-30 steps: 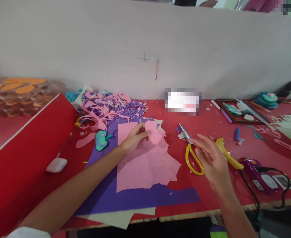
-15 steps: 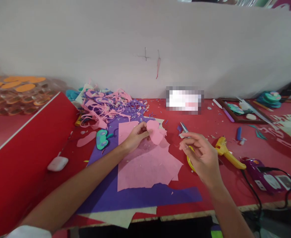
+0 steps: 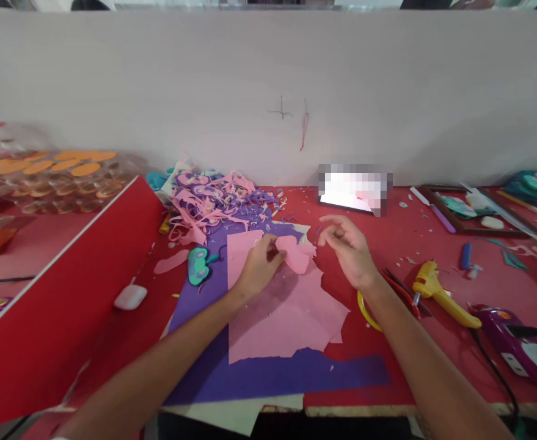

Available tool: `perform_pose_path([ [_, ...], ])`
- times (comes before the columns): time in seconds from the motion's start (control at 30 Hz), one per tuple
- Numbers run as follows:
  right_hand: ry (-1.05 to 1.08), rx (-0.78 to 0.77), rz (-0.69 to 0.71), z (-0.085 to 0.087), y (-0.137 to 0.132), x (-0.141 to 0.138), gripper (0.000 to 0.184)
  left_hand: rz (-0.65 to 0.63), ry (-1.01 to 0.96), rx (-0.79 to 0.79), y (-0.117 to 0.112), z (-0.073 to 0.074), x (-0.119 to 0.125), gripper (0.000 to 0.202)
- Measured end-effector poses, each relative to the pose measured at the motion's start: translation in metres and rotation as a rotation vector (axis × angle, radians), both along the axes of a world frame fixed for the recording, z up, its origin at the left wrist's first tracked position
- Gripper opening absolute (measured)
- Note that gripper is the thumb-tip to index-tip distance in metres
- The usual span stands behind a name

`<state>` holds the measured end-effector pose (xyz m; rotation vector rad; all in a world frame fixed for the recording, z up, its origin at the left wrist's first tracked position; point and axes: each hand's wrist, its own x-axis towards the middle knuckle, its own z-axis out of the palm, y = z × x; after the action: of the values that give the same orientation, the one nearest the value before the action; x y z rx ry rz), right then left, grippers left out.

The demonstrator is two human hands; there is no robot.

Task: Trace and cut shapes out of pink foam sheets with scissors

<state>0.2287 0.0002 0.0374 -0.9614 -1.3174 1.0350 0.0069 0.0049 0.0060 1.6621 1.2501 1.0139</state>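
My left hand [image 3: 263, 266] is closed on the edge of a pink felt cutout [image 3: 295, 255] with rounded lobes, thumb and fingers pinching it. That piece is just above a ragged-edged pink felt sheet [image 3: 277, 330], which lies on a larger purple sheet [image 3: 231, 385]. To the right, my right hand [image 3: 348, 250] hovers over the red table, its fingers loosely bent and apart, with nothing visible in them. Beneath my right forearm a yellow scissor handle [image 3: 368, 315] shows in part; the rest is hidden. A teal felt piece [image 3: 198, 266] rests left of the pink sheet.
Pink and purple scraps [image 3: 213, 201] are heaped at the back left. A lit screen [image 3: 355, 190] leans near the wall. On the right are a yellow glue gun [image 3: 442, 293], red-handled pliers [image 3: 403, 292] and a purple corded box [image 3: 515, 342]. A red panel [image 3: 80, 305] stands left.
My right hand has moved up and left, away from the scissors. My left hand still holds the pink cutout, now tilted lower toward the sheet. The view has shifted left.
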Motion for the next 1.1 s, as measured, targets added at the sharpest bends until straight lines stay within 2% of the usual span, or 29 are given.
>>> perform_pose_path([
  [0.07,-0.048,-0.012,0.000,-0.008,0.000,0.001,0.024,0.020,0.118,0.094,-0.005,0.002,-0.003,0.018],
  [0.17,-0.123,-0.008,0.015,-0.011,-0.007,-0.003,0.027,0.050,0.277,0.357,-0.009,0.004,-0.008,0.030],
  [0.23,-0.176,0.016,0.032,-0.010,-0.012,-0.009,0.027,0.013,0.338,0.490,-0.011,0.004,-0.009,0.032],
  [0.33,-0.277,0.047,0.065,-0.011,-0.017,-0.020,0.025,-0.098,0.405,0.584,-0.014,0.003,-0.006,0.030],
  [0.43,-0.356,0.060,0.090,-0.014,-0.022,-0.027,0.025,-0.179,0.427,0.578,-0.016,0.002,-0.002,0.026],
  [0.6,-0.466,0.097,0.072,-0.016,-0.026,-0.030,0.025,-0.153,0.412,0.518,-0.013,0.003,-0.004,0.019],
  [0.73,-0.508,0.135,0.077,-0.017,-0.026,-0.032,0.026,-0.155,0.385,0.564,-0.012,0.002,-0.006,0.016],
  [0.9,-0.491,0.099,0.096,-0.020,-0.027,-0.034,0.026,-0.176,0.344,0.589,-0.012,0.001,-0.007,0.022],
  [1.1,-0.342,0.025,0.184,-0.018,-0.030,-0.034,0.037,-0.158,0.269,0.590,-0.013,0.000,-0.009,0.021],
])
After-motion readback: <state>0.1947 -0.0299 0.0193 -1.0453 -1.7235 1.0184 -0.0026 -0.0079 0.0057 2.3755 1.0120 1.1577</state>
